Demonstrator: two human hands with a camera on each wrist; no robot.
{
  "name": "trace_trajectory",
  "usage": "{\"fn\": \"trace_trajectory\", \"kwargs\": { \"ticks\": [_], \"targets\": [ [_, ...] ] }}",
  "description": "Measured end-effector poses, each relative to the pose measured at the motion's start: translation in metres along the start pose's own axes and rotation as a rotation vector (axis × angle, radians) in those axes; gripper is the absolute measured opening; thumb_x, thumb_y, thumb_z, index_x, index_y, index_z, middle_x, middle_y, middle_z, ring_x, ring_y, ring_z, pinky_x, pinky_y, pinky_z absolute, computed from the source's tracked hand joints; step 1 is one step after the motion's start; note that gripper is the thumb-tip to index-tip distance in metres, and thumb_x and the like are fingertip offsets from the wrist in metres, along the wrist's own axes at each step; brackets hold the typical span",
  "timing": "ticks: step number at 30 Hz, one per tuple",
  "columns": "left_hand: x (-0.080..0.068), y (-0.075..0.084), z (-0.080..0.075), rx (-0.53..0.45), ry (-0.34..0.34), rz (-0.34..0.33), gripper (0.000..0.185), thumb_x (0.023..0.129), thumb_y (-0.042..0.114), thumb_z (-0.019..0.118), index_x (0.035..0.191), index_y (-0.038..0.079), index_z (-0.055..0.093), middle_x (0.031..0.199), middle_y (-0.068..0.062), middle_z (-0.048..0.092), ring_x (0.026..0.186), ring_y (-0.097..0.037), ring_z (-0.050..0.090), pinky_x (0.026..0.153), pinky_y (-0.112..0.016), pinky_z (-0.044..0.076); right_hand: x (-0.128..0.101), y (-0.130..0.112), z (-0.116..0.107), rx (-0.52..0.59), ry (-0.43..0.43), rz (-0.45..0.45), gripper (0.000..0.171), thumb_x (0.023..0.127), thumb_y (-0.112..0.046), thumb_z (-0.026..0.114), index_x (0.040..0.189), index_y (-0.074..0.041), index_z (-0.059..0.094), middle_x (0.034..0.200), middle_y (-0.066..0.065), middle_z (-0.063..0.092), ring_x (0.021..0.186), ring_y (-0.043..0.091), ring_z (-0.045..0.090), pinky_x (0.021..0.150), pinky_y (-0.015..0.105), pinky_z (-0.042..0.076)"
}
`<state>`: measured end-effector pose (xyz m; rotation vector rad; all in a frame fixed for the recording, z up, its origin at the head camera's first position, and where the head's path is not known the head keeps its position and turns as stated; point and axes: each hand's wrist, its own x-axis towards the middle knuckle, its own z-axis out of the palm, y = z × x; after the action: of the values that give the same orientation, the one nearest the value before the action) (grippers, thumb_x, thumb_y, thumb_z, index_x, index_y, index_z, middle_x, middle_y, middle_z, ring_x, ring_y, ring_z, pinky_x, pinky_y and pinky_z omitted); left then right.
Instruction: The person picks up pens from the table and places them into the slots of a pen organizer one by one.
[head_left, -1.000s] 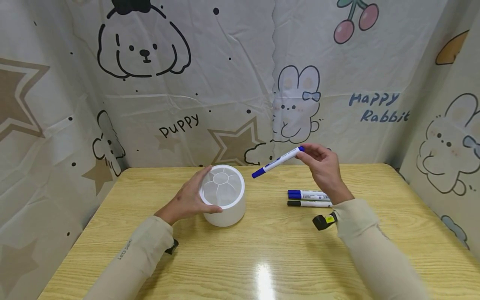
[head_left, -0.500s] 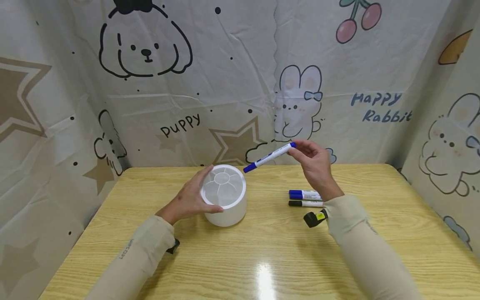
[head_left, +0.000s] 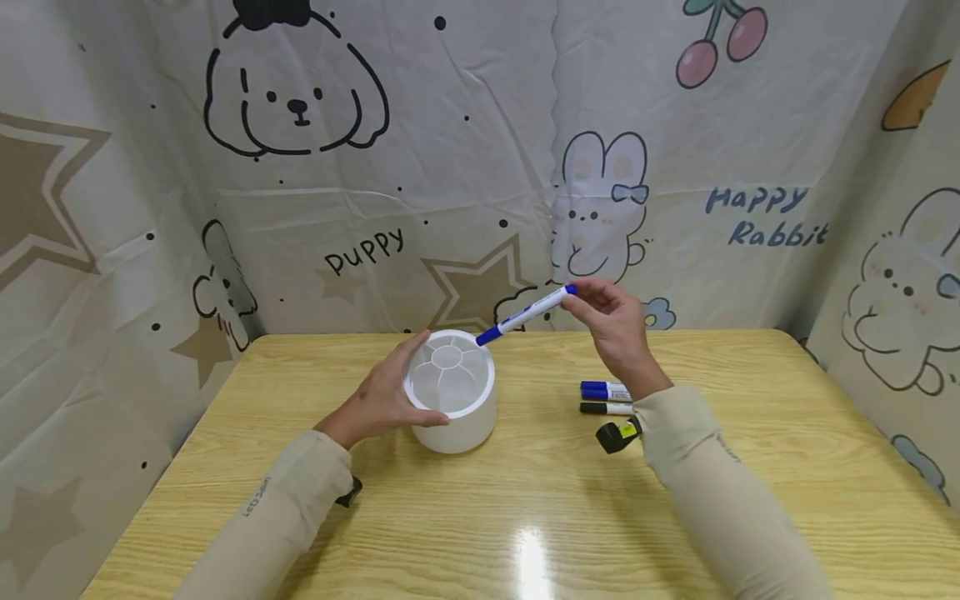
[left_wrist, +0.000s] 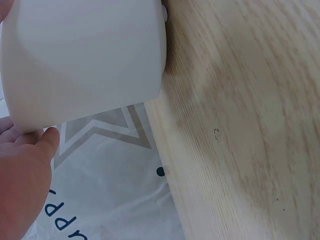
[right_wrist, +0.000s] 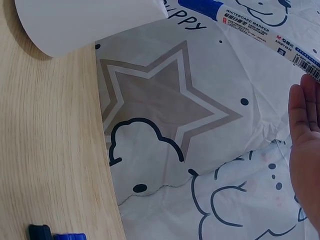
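Head view: right hand pinches the marker by its right end, apparently leaving the lower end free at the far-right rim of the holder; contact cannot be told. Left hand grips the smooth, white, round, partitioned holder, thumb and fingers spread, seemingly for steadiness. Right: capped markers on wood-grain table.

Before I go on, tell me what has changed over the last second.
The right hand has moved left, carrying the pinched marker toward the white organizer; its blue lower end now appears at the organizer's rim, though whether they touch is unclear. Nothing was taken hold of or let go. The left hand still holds the organizer, and the other markers still lie on the table.
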<state>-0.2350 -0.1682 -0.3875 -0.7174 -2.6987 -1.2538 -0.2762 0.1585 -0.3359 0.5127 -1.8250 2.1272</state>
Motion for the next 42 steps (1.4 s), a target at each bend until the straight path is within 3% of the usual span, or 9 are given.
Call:
{"fn": "trace_trajectory", "kwargs": {
  "ticks": [10,19,25,30,33,42],
  "targets": [
    [-0.001,0.001,0.001,-0.007,-0.01,-0.022,0.125,0.06,0.03,0.098,0.157,0.004,0.023,0.156,-0.019,0.033,0.135,-0.038,0.043,0.11,-0.057,0.038,-0.003,0.008,0.005,-0.063,-0.026,0.035,0.017,0.09,0.0,0.072,0.103,-0.011,0.071,0.099,-0.004,0.07,0.092,0.01,0.066,0.086,0.022,0.056],
    [0.0,0.002,0.002,0.003,-0.006,-0.02,0.126,0.06,0.031,0.098,0.158,0.006,0.023,0.158,-0.019,0.031,0.137,-0.039,0.041,0.111,-0.058,0.036,-0.005,0.015,0.013,-0.105,-0.07,0.02,0.031,0.091,-0.001,0.071,0.118,0.013,0.062,0.095,-0.005,0.069,0.087,0.009,0.064,0.079,0.018,0.055],
    [0.001,0.001,0.002,-0.004,-0.001,-0.012,0.125,0.06,0.031,0.098,0.157,0.006,0.024,0.157,-0.019,0.033,0.134,-0.038,0.043,0.11,-0.058,0.038,-0.007,0.018,0.02,-0.139,-0.109,0.025,0.033,0.092,-0.001,0.07,0.122,0.013,0.062,0.101,-0.007,0.07,0.093,0.008,0.065,0.085,0.02,0.056],
    [0.001,0.001,0.003,-0.01,-0.002,-0.003,0.125,0.06,0.031,0.098,0.157,0.005,0.024,0.155,-0.019,0.035,0.132,-0.038,0.045,0.109,-0.057,0.039,-0.009,0.018,0.026,-0.099,-0.149,0.036,0.034,0.094,0.004,0.065,0.125,0.014,0.059,0.119,0.021,0.067,0.099,0.007,0.067,0.092,0.025,0.055],
    [0.002,0.001,0.003,-0.011,-0.008,-0.012,0.126,0.06,0.031,0.098,0.157,0.005,0.023,0.156,-0.019,0.034,0.133,-0.037,0.045,0.11,-0.057,0.039,-0.01,0.019,0.026,-0.093,-0.161,0.03,0.034,0.095,0.005,0.063,0.127,0.015,0.057,0.124,0.031,0.061,0.1,0.007,0.068,0.093,0.026,0.055],
    [0.002,0.001,0.001,0.007,-0.006,-0.019,0.126,0.06,0.031,0.098,0.158,0.006,0.022,0.156,-0.019,0.033,0.134,-0.038,0.044,0.11,-0.056,0.039,-0.011,0.019,0.016,-0.135,-0.152,0.054,0.036,0.095,-0.004,0.067,0.127,0.011,0.06,0.123,0.022,0.065,0.103,0.008,0.068,0.095,0.026,0.054]
  ]
}}
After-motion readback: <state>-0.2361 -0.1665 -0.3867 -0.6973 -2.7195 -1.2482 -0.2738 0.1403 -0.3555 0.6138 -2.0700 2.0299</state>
